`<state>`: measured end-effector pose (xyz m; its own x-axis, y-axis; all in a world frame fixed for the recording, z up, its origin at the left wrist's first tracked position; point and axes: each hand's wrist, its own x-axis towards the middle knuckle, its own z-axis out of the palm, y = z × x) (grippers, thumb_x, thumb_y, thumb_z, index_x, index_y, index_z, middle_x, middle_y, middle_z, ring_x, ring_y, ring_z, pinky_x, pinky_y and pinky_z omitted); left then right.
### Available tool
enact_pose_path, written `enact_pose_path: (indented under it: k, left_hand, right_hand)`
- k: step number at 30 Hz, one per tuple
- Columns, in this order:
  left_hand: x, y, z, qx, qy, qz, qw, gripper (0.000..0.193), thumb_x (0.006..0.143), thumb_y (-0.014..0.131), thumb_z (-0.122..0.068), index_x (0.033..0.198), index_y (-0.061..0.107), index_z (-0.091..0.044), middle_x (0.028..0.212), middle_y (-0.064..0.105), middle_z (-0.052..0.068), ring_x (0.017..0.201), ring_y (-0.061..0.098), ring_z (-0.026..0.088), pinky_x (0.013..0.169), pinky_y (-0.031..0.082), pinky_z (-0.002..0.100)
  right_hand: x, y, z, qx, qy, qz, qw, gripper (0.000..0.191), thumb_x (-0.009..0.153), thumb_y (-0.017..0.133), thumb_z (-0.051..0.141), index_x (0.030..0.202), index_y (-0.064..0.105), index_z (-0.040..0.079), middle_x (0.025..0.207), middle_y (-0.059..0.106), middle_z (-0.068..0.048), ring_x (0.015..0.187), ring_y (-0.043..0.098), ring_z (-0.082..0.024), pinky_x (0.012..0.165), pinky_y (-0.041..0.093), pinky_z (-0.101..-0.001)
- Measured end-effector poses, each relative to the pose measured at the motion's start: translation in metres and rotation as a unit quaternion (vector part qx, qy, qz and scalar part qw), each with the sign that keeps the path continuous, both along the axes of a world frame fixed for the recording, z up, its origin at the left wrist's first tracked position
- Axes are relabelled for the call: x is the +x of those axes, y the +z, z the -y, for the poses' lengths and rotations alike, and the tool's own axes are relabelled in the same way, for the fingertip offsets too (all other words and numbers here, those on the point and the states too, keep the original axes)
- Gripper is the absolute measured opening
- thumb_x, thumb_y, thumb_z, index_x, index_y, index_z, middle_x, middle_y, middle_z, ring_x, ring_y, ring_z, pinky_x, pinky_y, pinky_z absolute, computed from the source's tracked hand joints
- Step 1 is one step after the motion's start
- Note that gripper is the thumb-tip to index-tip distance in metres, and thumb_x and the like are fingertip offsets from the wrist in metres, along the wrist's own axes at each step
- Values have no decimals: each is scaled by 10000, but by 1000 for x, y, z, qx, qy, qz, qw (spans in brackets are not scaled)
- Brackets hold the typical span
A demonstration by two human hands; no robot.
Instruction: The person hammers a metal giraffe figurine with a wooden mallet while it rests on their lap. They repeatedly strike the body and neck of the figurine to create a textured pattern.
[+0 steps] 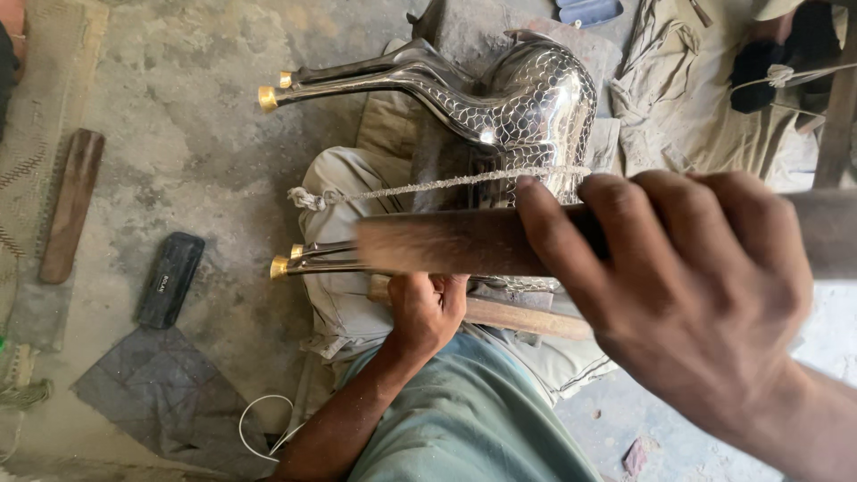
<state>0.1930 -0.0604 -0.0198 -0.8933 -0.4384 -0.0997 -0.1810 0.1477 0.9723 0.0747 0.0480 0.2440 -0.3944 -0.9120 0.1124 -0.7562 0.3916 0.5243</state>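
Our right hand (696,295) is closed around a wooden stick (446,243), held level across the work. Our left hand (427,308) grips a wooden handle (518,317), likely to steady it. The shiny metal animal figure (527,112) lies on its side across our lap, brass-tipped legs (268,96) toward the floor's (196,152) left edge, a rough cord (428,186) stretched over it.

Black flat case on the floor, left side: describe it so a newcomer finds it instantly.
Start at the shiny metal animal figure in the middle, then look left past its brass-tipped legs to the grey concrete floor. The black flat case lies there, angled, beside a longer brown wooden slat; it alone is black and rounded.
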Motion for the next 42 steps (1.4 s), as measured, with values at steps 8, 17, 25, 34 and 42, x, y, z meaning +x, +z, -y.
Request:
enact_pose_path:
  k: [8,17,25,34,42]
  left_hand:
    - [1,20,9,-151,-29,-198,968,162,968,711,-96,1070,625,-3,913,691,113,751,672,262,673,547,388]
    - [5,0,2,-163,-29,-146,975,212,921,720,-47,1092,609,11,952,671,96,683,661,179,577,540,322]
    - [4,-20,-3,-30,-24,-107,993,203,923,758,-76,1060,635,10,763,666,51,565,619,130,516,469,316]
    - [5,6,8,-240,-11,-240,940,122,848,675,21,948,609,-2,801,642,147,692,634,284,619,504,413]
    - [5,-9,-3,-32,-18,-126,991,224,990,749,-139,1076,585,-12,713,624,80,547,616,185,512,473,377]
  right_hand:
    - [4,10,-9,-24,-29,76,996,477,846,697,68,1290,683,239,994,742,25,863,675,-178,817,514,-378]
    - [7,30,14,28,-84,75,993,393,865,725,134,1256,699,156,1030,724,-24,911,683,-194,863,507,-337]
    - [8,23,-4,66,-53,36,996,378,881,696,185,1259,706,189,1001,711,-10,900,675,-181,817,501,-343]
    - [1,12,-13,-19,-79,161,984,401,871,715,147,1271,690,144,1029,712,-36,916,663,-197,844,499,-373]
    - [2,16,-4,-31,-79,154,984,353,839,702,146,1192,722,156,1004,725,-34,893,677,-234,811,502,-363]
